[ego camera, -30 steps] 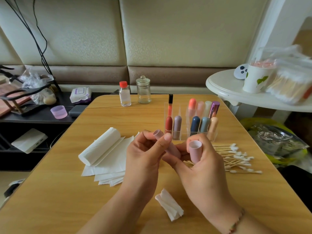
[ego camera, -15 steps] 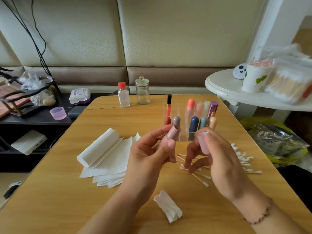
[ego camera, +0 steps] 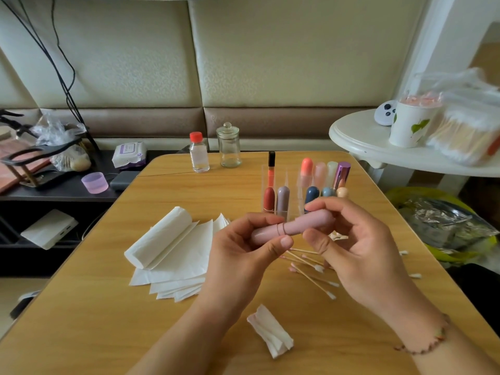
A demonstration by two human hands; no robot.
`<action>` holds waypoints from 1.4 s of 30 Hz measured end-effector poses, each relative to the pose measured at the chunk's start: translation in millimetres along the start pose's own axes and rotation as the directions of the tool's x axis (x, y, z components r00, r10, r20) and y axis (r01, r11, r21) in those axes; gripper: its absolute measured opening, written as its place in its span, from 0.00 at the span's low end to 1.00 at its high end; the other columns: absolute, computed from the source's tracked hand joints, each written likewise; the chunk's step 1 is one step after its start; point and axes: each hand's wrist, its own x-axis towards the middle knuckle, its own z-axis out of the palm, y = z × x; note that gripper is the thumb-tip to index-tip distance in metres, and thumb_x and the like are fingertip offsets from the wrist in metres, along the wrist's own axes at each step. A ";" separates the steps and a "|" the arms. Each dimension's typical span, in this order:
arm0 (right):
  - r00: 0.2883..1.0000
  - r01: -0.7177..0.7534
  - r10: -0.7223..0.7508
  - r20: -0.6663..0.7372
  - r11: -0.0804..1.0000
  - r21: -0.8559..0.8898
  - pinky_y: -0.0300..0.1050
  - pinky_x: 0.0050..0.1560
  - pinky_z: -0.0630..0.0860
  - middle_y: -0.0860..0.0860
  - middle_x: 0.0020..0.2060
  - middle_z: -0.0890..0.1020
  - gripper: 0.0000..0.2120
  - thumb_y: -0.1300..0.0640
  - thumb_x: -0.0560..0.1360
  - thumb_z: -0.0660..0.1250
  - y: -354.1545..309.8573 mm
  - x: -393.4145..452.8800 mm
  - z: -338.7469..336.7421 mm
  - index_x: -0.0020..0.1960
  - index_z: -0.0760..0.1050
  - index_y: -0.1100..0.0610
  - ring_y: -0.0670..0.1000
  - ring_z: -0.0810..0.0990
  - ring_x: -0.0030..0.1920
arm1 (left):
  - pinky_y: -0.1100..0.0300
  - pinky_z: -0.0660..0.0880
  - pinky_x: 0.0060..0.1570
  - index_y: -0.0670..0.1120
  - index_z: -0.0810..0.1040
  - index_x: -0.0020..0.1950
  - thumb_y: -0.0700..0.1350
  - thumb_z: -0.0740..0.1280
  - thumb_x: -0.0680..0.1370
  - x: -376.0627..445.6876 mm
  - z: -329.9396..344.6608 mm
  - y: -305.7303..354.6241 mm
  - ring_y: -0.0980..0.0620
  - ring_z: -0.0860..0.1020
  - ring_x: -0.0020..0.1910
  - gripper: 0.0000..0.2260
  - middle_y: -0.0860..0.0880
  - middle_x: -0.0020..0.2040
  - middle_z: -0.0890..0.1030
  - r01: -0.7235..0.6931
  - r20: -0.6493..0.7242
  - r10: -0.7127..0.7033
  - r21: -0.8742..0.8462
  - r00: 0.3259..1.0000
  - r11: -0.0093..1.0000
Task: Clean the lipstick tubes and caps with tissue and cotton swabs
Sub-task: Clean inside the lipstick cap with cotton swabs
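Pink lipstick tube (ego camera: 290, 228) is up off the table (ego camera: 81, 320), roughly level between both hands, cap on, seam showing mid-body. Left hand (ego camera: 243, 255) pinches the base end with thumb and fingers; right hand (ego camera: 359, 247) curls fingers over the cap end, thumb underneath.

Risks as I see them:
- Cap not fully seated: if I let go of either end, it could separate and drop.
- Tube is smooth and round; if it slips it likely rolls into the cotton swabs (ego camera: 313, 269) directly under my hands and scatters them.
- Clear organizer (ego camera: 295, 207) sits just beyond my knuckles with 9 other lipsticks standing in it. Returning this one at an angle could knock neighbours or tip the rack.

Around: tissue stack (ego camera: 173, 253) with a roll on top, left of my hands; used tissue wad (ego camera: 270, 334) near edge; small red-capped bottle (ego camera: 199, 152) and glass jar (ego camera: 228, 146) at the far side. Nothing blocks the path to the organizer except my own fingers.
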 end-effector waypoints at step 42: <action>0.896 0.423 -0.224 0.385 0.158 -0.892 0.47 0.44 0.69 0.45 0.36 0.73 0.10 0.46 0.72 0.72 15.0 96.9 -26.2 0.50 0.77 0.48 0.52 0.74 0.42 | 0.71 0.65 0.32 0.50 0.80 0.43 0.44 0.73 0.75 -6.0 0.8 3.0 0.57 0.71 0.30 0.04 0.51 0.31 0.76 -0.133 0.153 0.049 0.612 0.987 0.780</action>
